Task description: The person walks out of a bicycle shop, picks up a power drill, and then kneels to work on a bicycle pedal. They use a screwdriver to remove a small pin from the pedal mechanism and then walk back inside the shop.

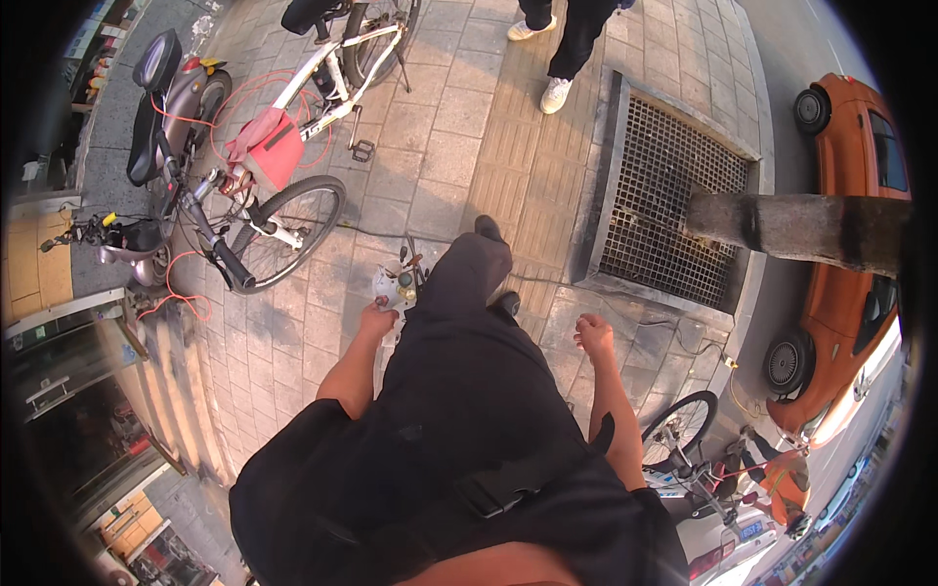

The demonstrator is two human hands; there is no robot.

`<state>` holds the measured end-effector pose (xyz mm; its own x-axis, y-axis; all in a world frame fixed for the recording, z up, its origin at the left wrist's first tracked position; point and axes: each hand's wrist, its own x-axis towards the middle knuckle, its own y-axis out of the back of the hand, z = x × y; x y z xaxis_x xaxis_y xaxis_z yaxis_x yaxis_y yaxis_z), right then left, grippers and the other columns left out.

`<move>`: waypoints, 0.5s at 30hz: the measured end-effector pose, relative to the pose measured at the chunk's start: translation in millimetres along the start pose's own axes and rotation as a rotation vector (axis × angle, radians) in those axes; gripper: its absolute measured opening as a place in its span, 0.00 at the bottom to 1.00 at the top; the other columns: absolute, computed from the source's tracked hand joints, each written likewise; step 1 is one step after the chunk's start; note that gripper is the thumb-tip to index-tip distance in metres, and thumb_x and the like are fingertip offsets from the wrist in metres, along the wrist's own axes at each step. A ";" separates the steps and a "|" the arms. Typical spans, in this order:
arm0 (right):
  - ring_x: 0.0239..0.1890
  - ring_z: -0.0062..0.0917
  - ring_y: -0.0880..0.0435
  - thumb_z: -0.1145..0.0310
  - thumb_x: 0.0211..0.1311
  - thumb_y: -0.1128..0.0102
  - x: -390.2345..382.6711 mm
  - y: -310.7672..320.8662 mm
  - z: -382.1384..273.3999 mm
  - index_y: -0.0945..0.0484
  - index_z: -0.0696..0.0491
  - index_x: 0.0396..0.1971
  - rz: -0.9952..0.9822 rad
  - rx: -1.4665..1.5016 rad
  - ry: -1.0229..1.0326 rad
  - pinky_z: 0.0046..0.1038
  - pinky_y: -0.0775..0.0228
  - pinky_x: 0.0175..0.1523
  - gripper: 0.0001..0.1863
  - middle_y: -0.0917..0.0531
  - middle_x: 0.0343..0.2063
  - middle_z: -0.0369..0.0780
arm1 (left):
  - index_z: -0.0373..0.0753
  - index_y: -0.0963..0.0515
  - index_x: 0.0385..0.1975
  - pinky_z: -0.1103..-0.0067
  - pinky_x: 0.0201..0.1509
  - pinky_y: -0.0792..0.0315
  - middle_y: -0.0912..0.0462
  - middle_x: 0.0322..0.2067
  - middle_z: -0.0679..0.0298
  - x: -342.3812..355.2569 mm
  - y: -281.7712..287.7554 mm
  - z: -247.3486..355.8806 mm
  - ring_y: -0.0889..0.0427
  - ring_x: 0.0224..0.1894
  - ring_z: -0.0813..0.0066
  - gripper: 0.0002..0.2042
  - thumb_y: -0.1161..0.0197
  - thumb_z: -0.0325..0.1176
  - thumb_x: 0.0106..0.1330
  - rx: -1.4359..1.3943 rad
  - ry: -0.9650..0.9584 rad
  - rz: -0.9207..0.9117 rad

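Observation:
My left hand [376, 319] is low at my left side with its fingers curled. Just beyond it is a white bag-like thing [387, 284] with several dark, thin-handled items [414, 264] beside it. Whether the fingers grip part of this I cannot make out. My right hand [593, 335] hangs away from my body on the right, fingers loosely closed, and nothing shows in it. Between the hands are my dark trouser legs [459, 283], one knee forward, over the paving.
A white bicycle [318, 80] with a red bag [273, 149] stands ahead left, near a parked scooter [200, 98] and an orange cable [181, 283]. A person's legs [565, 44] are ahead. On the right are a framed grate [664, 176], a trunk [791, 227] and an orange car [850, 156].

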<state>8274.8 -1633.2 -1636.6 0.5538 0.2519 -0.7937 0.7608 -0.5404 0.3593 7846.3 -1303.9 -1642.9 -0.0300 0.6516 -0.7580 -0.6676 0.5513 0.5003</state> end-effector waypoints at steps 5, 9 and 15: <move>0.27 0.23 0.14 0.58 0.67 0.38 68.9 12.1 -86.7 0.15 0.58 0.49 -0.095 -0.340 0.139 0.28 0.21 0.32 0.20 0.12 0.34 0.42 | 0.31 0.21 0.50 0.72 0.30 0.24 0.18 0.29 0.58 96.0 -38.4 28.9 0.19 0.25 0.68 0.23 0.29 0.28 0.52 0.104 0.155 -0.043; 0.41 0.45 0.10 0.40 0.65 0.40 85.9 5.4 -226.4 0.14 0.59 0.47 -0.126 -0.862 0.133 0.41 0.19 0.49 0.33 0.12 0.37 0.53 | 0.30 0.19 0.46 0.69 0.33 0.22 0.16 0.31 0.55 171.5 -59.8 73.0 0.18 0.27 0.65 0.20 0.30 0.29 0.52 0.100 0.221 -0.025; 0.45 0.56 0.14 0.35 0.69 0.47 130.2 -49.6 -395.1 0.20 0.61 0.34 -0.020 -1.032 0.129 0.51 0.24 0.52 0.36 0.14 0.35 0.59 | 0.30 0.18 0.48 0.67 0.59 0.22 0.14 0.47 0.43 245.4 -52.8 197.4 0.14 0.53 0.50 0.25 0.29 0.38 0.51 -0.035 0.253 0.045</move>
<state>8442.9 -1256.5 -1563.8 0.5239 0.3698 -0.7673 0.6563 0.3989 0.6404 8021.0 -1070.3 -1772.8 -0.2428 0.5214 -0.8180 -0.6868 0.5031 0.5245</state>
